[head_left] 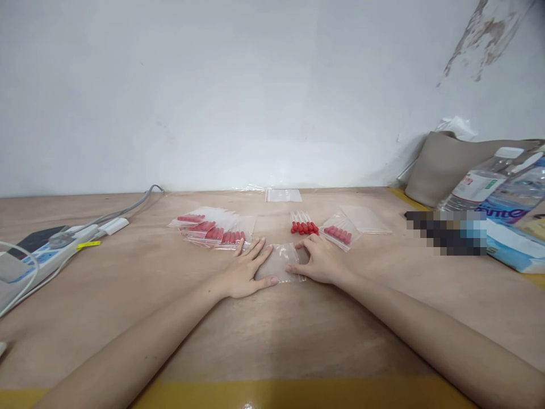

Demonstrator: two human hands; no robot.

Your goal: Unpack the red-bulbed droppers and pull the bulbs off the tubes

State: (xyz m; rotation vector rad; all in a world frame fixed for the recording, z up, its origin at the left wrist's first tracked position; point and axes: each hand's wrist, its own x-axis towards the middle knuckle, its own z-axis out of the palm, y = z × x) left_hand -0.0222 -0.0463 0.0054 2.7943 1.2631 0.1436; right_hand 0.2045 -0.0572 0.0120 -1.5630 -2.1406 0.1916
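A clear plastic zip bag (279, 260) lies flat on the wooden table between my hands, with no red-tipped sticks visible in it. My left hand (247, 270) is spread flat at its left side, fingertips and thumb on the plastic. My right hand (320, 258) curls round the right end of the bag, thumb on top and forefinger at the upper corner. Just beyond it are several loose red-tipped white sticks (304, 227). Filled bags of red-tipped sticks (213, 232) overlap beyond my left hand. Another filled bag (338, 233) lies beyond my right hand.
Flat bags (366, 220) lie at the right, and one bag (284, 195) sits by the wall. A power strip (51, 250) with cables is at the left. Plastic bottles (477, 182), a grey-brown container (430, 170) and a blue-white packet (515, 247) stand or lie at the right.
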